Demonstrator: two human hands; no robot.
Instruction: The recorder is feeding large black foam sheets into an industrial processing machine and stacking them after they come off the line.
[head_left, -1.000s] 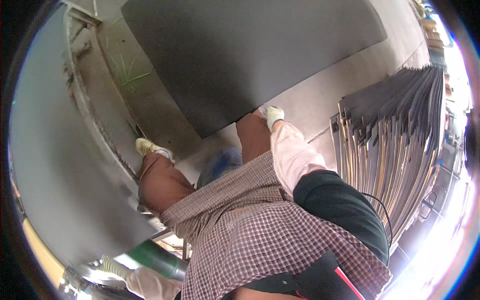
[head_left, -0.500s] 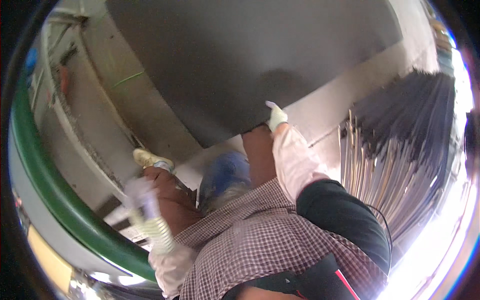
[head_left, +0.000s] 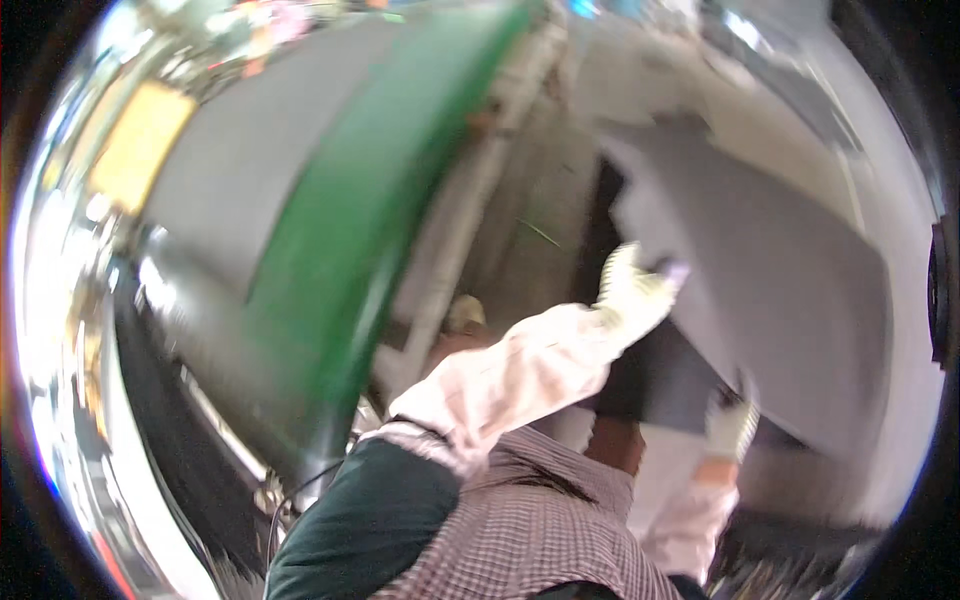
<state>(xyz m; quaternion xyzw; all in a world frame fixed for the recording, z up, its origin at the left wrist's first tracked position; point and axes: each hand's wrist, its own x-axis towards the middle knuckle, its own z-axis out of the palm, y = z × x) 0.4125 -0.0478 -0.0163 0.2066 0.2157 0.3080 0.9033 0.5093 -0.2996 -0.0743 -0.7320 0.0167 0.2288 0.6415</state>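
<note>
A large, thin, dark grey sheet [head_left: 790, 290] hangs bent in front of me on the right, its near edge toward my body. My left hand [head_left: 638, 285], in a pale knitted glove with light purple fingertips, is closed on its left edge. Lower on the near edge, my gloved right hand [head_left: 732, 425] is closed on the same sheet; motion smears its fingers. Pale pink sleeve covers reach up both forearms. Beneath the sheet a darker surface [head_left: 675, 375] shows, but I cannot tell whether it is the same sheet folded or another one.
To the left runs a long green rounded machine edge [head_left: 350, 180] beside a grey surface [head_left: 265, 120]. A yellow panel [head_left: 142, 145] stands at the far left. A thin green strip [head_left: 540, 233] lies on the floor. Dark strips [head_left: 800, 545] lie at the lower right.
My view has swung left, bringing the green machine edge toward the middle. My left hand has come from beside my leg onto the sheet. The sheet, flat before, is now lifted and bent.
</note>
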